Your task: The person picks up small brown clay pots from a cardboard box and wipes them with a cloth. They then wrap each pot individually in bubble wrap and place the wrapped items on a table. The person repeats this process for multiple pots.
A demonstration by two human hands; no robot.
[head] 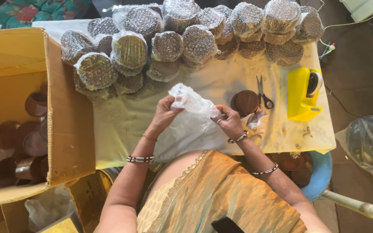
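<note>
Bubble wrap [191, 116], a clear sheet, is held above the yellow-covered table [121, 125] and drapes toward the person's lap. Left hand [165, 113] pinches its upper edge, fingers closed on the film; right hand [229, 121] grips the opposite edge, also closed, so the hands sit apart with the sheet spanning between them. The sheet looks very light, limp and crinkly, likely slippery and easily torn, so a hold at the edges or corners suits it best. A brown round dish [245, 102] lies just beside the right hand, touching the scissors [262, 92]; it appears rigid and probably breakable. Wrapped bundles [173, 43] are piled at the far edge, a tape dispenser [303, 94] stands to the right, and a cardboard box [18, 112] holds more dishes.
</note>
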